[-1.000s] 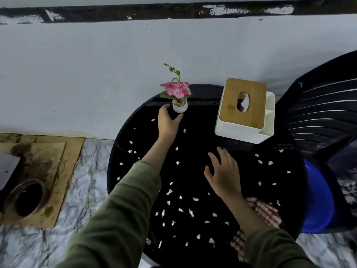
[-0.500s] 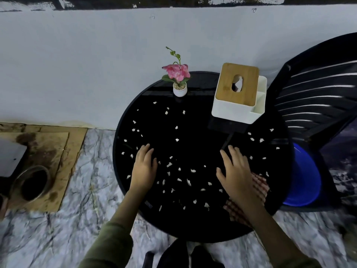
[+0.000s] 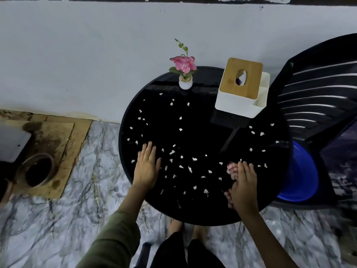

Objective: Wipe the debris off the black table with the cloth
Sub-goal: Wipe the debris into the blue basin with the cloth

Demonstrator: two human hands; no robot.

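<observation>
cloth [image 3: 231, 169] pressed under flat right grip [image 3: 244, 184]; left grip [image 3: 146, 167] flat on black table [image 3: 201, 113].

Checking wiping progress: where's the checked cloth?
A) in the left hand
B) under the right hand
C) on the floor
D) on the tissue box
B: the right hand lies over the checked cloth on the black table; the left hand holds nothing.
</observation>
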